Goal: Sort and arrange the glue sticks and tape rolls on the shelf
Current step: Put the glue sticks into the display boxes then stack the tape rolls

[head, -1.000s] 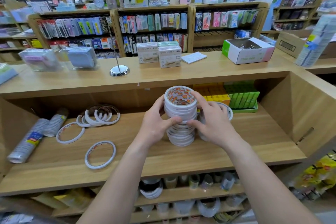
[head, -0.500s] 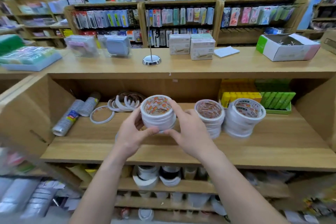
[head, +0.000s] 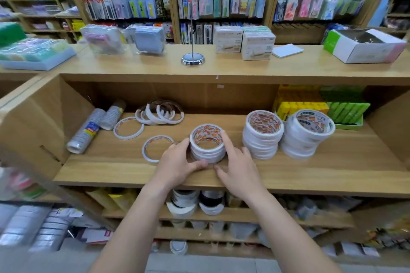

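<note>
A short stack of white tape rolls (head: pixel 207 143) stands on the wooden shelf (head: pixel 332 168) near its front middle. My left hand (head: pixel 177 163) cups the stack's left side, its thumb curled under the base. My right hand (head: pixel 240 168) holds the right side, index finger up along the rolls and thumb at the base. Two taller tape stacks (head: pixel 263 137) (head: pixel 308 137) stand just to the right. Yellow glue sticks (head: pixel 297 106) and green glue sticks (head: pixel 348 111) sit in trays at the back right.
Thin loose tape rolls (head: pixel 156 147) (head: pixel 128 127) lie flat left of my hands, with a pile of them (head: pixel 159 113) at the back. Wrapped tape sleeves (head: pixel 86 131) lie by the left wall. Boxes and a metal stand (head: pixel 192 60) sit on the counter above.
Both hands carried the short stack left, away from the two taller stacks, and lowered it from mid-air onto the shelf board.
</note>
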Action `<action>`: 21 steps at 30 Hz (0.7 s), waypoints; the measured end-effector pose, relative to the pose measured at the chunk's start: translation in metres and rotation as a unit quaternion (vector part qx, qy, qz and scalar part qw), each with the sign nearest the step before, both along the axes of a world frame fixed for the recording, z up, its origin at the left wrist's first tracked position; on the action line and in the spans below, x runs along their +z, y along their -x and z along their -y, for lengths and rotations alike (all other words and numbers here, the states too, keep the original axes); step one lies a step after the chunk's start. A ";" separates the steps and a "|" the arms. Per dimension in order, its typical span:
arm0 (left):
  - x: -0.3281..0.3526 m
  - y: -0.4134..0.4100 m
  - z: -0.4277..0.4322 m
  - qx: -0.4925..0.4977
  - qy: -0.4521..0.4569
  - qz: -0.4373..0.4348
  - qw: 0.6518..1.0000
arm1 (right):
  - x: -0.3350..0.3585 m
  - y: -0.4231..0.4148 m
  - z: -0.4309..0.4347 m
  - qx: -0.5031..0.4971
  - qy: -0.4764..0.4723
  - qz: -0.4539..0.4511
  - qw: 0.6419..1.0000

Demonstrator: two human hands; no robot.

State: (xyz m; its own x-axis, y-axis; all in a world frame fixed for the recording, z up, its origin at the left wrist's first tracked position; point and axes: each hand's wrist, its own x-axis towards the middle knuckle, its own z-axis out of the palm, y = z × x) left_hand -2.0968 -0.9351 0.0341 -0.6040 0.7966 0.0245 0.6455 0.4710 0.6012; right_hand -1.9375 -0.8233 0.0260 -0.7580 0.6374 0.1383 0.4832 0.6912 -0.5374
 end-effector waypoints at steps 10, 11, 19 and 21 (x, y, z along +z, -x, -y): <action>-0.029 0.028 0.060 0.111 -0.012 -0.116 0.987 | 0.006 0.018 0.019 -0.045 0.035 -0.058 0.997; -0.029 0.030 0.064 0.117 -0.031 -0.112 0.986 | 0.007 0.021 0.019 -0.051 0.030 -0.050 0.997; -0.030 0.064 0.084 0.140 0.004 -0.109 0.984 | 0.033 0.053 0.057 -0.028 -0.133 -0.147 0.980; -0.028 0.079 0.096 0.162 -0.006 -0.142 0.977 | 0.039 0.084 0.072 0.032 -0.096 -0.138 0.985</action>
